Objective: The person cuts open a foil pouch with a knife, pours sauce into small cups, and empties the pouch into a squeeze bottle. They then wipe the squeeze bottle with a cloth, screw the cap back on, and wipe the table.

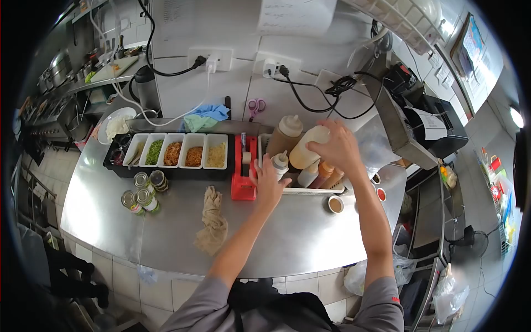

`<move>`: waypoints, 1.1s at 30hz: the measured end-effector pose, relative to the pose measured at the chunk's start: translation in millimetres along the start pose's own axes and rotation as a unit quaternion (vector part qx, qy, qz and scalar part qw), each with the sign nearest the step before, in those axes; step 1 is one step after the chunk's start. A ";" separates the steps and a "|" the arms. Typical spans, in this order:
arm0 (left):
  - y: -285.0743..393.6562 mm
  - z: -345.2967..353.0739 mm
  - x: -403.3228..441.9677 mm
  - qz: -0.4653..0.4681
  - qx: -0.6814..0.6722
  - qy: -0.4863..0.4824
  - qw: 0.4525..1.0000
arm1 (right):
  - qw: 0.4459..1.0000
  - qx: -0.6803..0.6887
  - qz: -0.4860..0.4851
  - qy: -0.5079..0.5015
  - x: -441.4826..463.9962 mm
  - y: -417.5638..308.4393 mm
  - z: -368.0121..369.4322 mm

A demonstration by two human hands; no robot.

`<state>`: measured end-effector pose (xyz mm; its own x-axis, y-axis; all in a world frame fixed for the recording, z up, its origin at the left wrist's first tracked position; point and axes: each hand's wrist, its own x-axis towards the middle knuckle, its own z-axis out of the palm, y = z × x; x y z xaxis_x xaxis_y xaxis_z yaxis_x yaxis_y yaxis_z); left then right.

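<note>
A white basket [315, 191] of squeeze bottles stands toward the back of the steel table. My right hand [338, 145] is closed round the upper part of a large pale bottle [306, 152], which leans in the basket. At the basket's left front, my left hand [270, 184] is at a small white bottle [280, 162], fingers on its near side; whether it grips the bottle is unclear. Behind them stands a big brown-filled bottle [287, 133]. Smaller orange bottles [325, 170] sit between the hands. A red tape dispenser [243, 191] is just left of my left hand.
A black tray [113, 169] holds several white tubs of toppings. Several small jars [145, 198] and a beige cloth [212, 220] lie on the steel table [177, 232]. Near the basket sits a sauce cup [335, 204]. Cables hang behind. A person [66, 265] stands at far left.
</note>
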<state>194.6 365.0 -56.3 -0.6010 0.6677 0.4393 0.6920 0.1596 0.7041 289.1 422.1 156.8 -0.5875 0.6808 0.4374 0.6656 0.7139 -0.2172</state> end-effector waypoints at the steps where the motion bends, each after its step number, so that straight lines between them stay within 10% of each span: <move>1: 12.5 -19.4 -7.5 0.007 -0.020 0.023 1.000 | 1.000 -0.010 -0.008 0.018 -5.1 -8.3 -11.6; 6: 31.5 -40.3 -60.3 0.068 -0.323 -0.011 0.944 | 0.997 0.069 0.017 0.007 -42.3 -21.5 -26.2; 11: 21.7 -23.7 -121.5 -0.200 -0.716 -0.018 0.669 | 0.975 0.198 0.095 0.021 -108.8 -5.5 8.6; 20: 9.6 -18.6 -185.7 -0.414 -0.734 -0.064 0.535 | 0.889 0.458 0.006 0.010 -188.5 -12.1 71.9; 24: -51.3 4.4 -215.7 -0.379 -0.816 -0.316 0.302 | 0.869 0.466 -0.155 -0.061 -180.7 -0.1 65.7; 27: -15.6 -39.0 -183.8 -0.381 -0.649 -0.394 0.527 | 0.873 0.472 -0.049 -0.115 -177.6 16.1 65.3; 30: 27.8 -41.4 -173.6 -0.100 -0.475 -0.037 0.874 | 0.891 0.445 0.021 -0.088 -175.5 15.9 64.1; 33: 45.3 -51.7 -149.7 0.014 -0.171 -0.114 0.979 | 0.919 0.392 0.001 -0.041 -172.0 7.5 65.4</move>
<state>295.2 234.6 -61.4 -0.4507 0.8199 0.3529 0.5099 -0.0880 0.8557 365.1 321.0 22.8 -0.6409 0.6696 0.3754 0.1494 0.5884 -0.7946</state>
